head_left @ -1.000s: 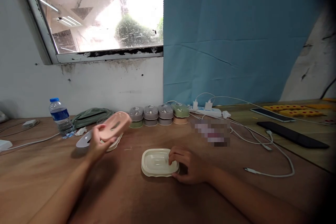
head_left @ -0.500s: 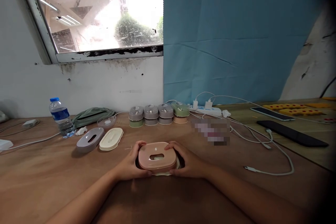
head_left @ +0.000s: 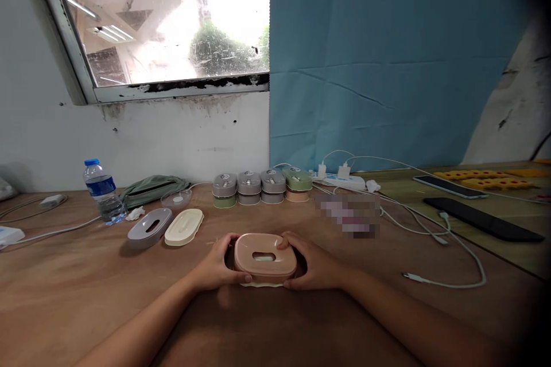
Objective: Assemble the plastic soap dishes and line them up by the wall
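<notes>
A pink oval lid (head_left: 266,242) with a slot in its top lies in front of me, close to the table surface. Beneath it the rim of a cream piece (head_left: 266,284) peeks out along the near side. My left hand (head_left: 219,266) clasps the lid's left side, thumb at the near edge. On the opposite side my right hand (head_left: 312,264) grips it, one finger bent over the top and the thumb low at the near corner. Farther left, a lilac slotted lid (head_left: 143,227) rests beside a cream oval piece (head_left: 184,226).
Several two-tier oval boxes (head_left: 248,188) stand in a row near the wall. A water bottle (head_left: 103,195), a green pouch (head_left: 155,188) and a clear cover (head_left: 176,199) are left. On the right lie white cables (head_left: 451,285), a power strip (head_left: 344,181) and a black phone-like slab (head_left: 482,219).
The pink lid has shifted slightly right and now covers more of the cream piece's right side. Both hands keep hold of it; my right index finger is more bent.
</notes>
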